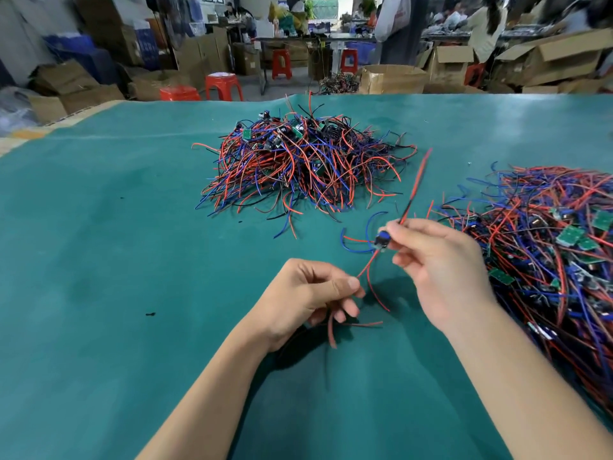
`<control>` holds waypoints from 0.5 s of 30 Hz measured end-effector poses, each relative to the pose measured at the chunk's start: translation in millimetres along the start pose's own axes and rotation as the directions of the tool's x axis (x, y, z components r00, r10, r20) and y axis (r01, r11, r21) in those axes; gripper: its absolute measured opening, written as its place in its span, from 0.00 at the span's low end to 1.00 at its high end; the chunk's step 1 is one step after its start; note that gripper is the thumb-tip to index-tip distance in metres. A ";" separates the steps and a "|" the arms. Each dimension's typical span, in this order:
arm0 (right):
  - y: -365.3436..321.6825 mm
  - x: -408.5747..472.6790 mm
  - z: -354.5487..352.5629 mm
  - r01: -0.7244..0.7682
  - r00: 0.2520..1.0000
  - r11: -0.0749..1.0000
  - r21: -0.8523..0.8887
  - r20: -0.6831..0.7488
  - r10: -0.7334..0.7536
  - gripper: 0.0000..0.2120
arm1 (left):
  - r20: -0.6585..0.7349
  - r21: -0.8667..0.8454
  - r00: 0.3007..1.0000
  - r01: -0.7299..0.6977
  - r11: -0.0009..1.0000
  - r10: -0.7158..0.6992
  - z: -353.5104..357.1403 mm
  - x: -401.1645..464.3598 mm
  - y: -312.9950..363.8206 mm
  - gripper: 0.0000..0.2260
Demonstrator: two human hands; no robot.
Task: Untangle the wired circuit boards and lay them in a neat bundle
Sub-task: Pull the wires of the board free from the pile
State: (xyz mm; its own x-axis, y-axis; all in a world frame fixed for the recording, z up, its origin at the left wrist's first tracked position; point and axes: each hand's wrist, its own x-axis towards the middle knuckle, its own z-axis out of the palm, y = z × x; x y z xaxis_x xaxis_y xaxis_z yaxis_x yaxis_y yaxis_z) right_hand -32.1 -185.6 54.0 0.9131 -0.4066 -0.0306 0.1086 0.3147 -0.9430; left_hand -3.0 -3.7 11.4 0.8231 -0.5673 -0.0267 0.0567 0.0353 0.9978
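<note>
Right hand [438, 260] pinches a wired board [381, 241] aloft, while left hand [308, 297], fingers curled, pinches its red wire [366, 268].

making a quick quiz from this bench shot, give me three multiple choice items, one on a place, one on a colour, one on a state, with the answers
1. Where does the pile with the most visible green boards lie?
A. at the right edge of the table
B. at the table's left edge
C. on a red stool

2. What colour is the mat on the table?
A. grey
B. teal green
C. yellow

3. What is the right hand doing?
A. lying flat on the mat
B. hanging idle above the far pile
C. pinching a small wired board

Answers:
1. A: the right-hand pile shows several green boards at the right edge of the table.
2. B: the mat is teal green throughout.
3. C: the right hand pinches the wired board above the mat, while the left hand grips its red wires.
</note>
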 end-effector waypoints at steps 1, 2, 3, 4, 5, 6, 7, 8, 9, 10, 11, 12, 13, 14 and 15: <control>-4.4 2.2 -3.0 -0.005 0.999 1.000 0.029 -0.041 0.006 0.05 | 0.027 0.003 1.000 -0.004 1.000 0.004 -0.1 -0.6 0.6 0.06; -9.4 5.0 -7.6 0.004 0.996 0.999 0.047 -0.084 0.000 0.05 | 0.048 0.007 0.999 -0.008 1.000 0.007 -0.1 -1.0 1.3 0.06; -15.7 7.1 -13.0 0.023 0.992 0.997 0.070 -0.125 -0.014 0.05 | 0.061 0.012 0.998 -0.008 1.000 0.007 0.1 -1.5 1.8 0.06; -23.1 9.4 -20.0 0.054 0.985 0.994 0.100 -0.171 -0.036 0.05 | 0.066 0.020 0.998 -0.010 1.000 0.009 0.3 -1.8 1.9 0.05; -31.5 11.6 -28.2 0.097 0.973 0.987 0.131 -0.222 -0.066 0.06 | 0.064 0.027 0.998 -0.016 1.000 0.014 0.8 -1.9 1.8 0.05; -39.9 13.9 -37.6 0.149 0.956 0.981 0.127 -0.272 -0.110 0.07 | 0.049 0.030 0.999 -0.024 0.999 0.022 1.8 -1.5 1.3 0.05; -47.5 15.4 -45.7 0.196 0.940 0.978 0.078 -0.299 -0.164 0.07 | 0.022 0.027 0.999 -0.030 0.999 0.029 2.8 -0.9 0.5 0.04; -53.5 15.5 -51.9 0.216 0.932 0.976 -0.016 -0.294 -0.211 0.06 | -0.010 0.017 0.999 -0.035 0.999 0.035 3.5 0.0 -0.2 0.04; -56.6 16.0 -55.9 0.210 0.932 0.969 -0.130 -0.274 -0.239 0.03 | -0.038 0.003 0.998 -0.039 0.999 0.039 3.9 0.6 -0.4 0.04; -57.1 17.3 -58.1 0.189 0.933 0.948 -0.257 -0.254 -0.255 0.03 | -0.057 -0.012 0.998 -0.042 0.999 0.041 4.5 1.0 -0.6 0.04; -54.9 19.2 -59.7 0.169 0.933 0.906 -0.389 -0.234 -0.274 0.04 | -0.067 -0.026 0.997 -0.043 0.999 0.041 4.5 1.3 -0.9 0.04; -51.9 20.3 -60.3 0.153 0.927 0.829 -0.538 -0.213 -0.309 0.04 | -0.071 -0.035 0.997 -0.041 0.999 0.039 4.4 1.1 -1.3 0.04; -48.3 20.7 -59.5 0.145 0.916 0.715 -0.684 -0.180 -0.358 0.05 | -0.072 -0.041 0.997 -0.038 0.998 0.035 3.9 1.0 -1.5 0.04; -46.6 19.0 -57.0 0.141 0.900 0.582 -0.801 -0.141 -0.413 0.08 | -0.074 -0.044 0.997 -0.034 0.998 0.031 3.4 1.3 -1.4 0.04; -46.4 17.9 -55.2 0.151 0.874 0.472 -0.868 -0.106 -0.475 0.14 | -0.078 -0.049 0.997 -0.031 0.998 0.027 3.2 1.6 -1.0 0.04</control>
State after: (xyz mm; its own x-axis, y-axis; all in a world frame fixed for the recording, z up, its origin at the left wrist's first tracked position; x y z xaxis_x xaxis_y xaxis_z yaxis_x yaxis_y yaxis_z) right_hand -42.5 -254.8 78.9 0.7046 -0.5957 0.3855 -0.1522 -0.6576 -0.7378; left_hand -3.5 -7.2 10.5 0.8661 -0.4999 -0.0040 0.0583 0.0930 0.9940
